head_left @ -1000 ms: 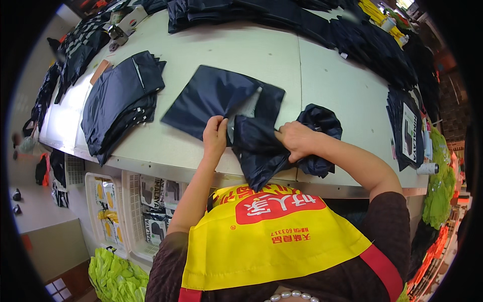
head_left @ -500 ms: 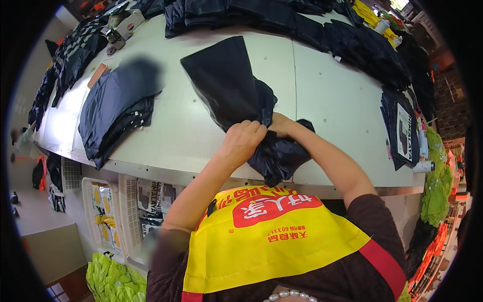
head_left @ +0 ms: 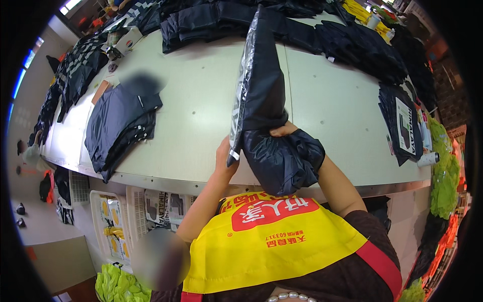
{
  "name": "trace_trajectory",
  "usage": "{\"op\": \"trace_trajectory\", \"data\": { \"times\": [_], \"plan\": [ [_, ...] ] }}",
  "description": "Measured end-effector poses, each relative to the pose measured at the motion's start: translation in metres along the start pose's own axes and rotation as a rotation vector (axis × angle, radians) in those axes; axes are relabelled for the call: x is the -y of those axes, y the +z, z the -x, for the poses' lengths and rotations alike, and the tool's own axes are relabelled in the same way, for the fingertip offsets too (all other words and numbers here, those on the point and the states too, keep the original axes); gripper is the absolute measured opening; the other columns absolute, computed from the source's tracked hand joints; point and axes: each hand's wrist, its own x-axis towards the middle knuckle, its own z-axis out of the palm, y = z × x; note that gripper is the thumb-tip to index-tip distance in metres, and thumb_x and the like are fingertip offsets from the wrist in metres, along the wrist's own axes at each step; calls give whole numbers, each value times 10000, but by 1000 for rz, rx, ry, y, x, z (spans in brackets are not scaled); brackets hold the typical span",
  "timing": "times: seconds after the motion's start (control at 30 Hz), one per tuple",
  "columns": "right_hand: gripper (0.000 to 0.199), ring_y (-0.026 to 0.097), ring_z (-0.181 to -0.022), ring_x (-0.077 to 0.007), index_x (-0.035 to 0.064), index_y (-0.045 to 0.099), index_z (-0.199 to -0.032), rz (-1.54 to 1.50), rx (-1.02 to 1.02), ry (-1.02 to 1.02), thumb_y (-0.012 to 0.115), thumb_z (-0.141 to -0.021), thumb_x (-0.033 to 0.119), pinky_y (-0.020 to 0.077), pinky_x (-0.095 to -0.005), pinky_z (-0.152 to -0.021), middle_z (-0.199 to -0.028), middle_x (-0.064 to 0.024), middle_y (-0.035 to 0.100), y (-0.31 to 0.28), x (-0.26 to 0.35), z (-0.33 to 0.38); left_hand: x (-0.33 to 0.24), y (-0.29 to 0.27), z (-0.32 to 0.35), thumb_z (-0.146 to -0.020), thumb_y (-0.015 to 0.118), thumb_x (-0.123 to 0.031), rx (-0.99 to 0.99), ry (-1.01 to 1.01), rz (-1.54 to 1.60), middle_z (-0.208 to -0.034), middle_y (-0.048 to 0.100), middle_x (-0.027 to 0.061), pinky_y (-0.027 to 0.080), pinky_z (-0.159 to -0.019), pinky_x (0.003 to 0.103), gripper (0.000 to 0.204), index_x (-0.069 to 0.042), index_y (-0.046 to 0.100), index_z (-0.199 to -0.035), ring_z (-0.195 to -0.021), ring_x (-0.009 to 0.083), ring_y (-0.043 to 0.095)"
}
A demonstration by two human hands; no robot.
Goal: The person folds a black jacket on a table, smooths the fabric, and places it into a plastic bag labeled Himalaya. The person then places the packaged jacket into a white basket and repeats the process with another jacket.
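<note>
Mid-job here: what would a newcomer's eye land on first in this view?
First, the bright yellow apron, low in the middle. Above it, a tall dark packet with a shiny left side rises over the pale table, its foot by the left hand. Lime-green material shows at the far right.

From far I see a yellow apron with red straps; a red, white-lettered patch; short dark sleeves; a pearly necklace.
</note>
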Motion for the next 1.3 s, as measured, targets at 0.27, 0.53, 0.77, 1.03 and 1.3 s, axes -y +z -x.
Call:
{"op": "trace_trajectory", "data": {
  "times": [0.27, 0.53, 0.77, 1.03, 1.3],
  "plan": [
    [456, 546, -1105, -241, 9, 500, -1232, 208, -203, -167, 599, -840, 220, 457, -328, -962, -1196, -166, 551, -19, -15, -2, -54, -17, 46, -706, 582, -78, 399, 237, -435, -700, 599, 174, 467, -597, 444, 138, -44, 553, -837, -661, 372, 585],
    [436, 460, -1217, -228, 11, 503, -1246, 908, -543, -463, 475, -906, 283, 427, -327, -982, -1294, -202, 479, -34, -13, -63, -4, 26, 62, -848, 604, -188, 435, -261, -153, -788, 662, 171, 509, -594, 372, 197, -22, 608, -955, -704, 282, 664],
    [465, 578, -1042, -305, -6, 539, -1188, 1344, -316, -83, 484, -903, 357, 450, -387, -888, -1123, -239, 579, 2, 2, -30, 31, 54, 24, -931, 486, -337, 290, -842, 518, -783, 677, 109, 511, -539, 278, 366, -5, 564, -1066, -668, 180, 657],
    [735, 391, -1246, -370, 38, 437, -1295, 1718, -396, -492, 545, -786, 557, 296, -493, -1025, -1315, -215, 446, -29, -85, -35, 32, 70, 27, -919, 469, -231, 560, -68, -20, -684, 588, 48, 472, -601, 315, 223, -66, 608, -865, -588, 162, 562],
    [362, 611, -857, -345, 52, 634, -879, 1480, -321, -501, 532, -807, 392, 475, -459, -757, -916, -180, 634, -28, -54, -28, -100, 14, -30, -774, 629, -225, 412, 102, -474, -799, 636, 100, 488, -661, 409, 168, -109, 615, -895, -768, 299, 620]
  ]
}}
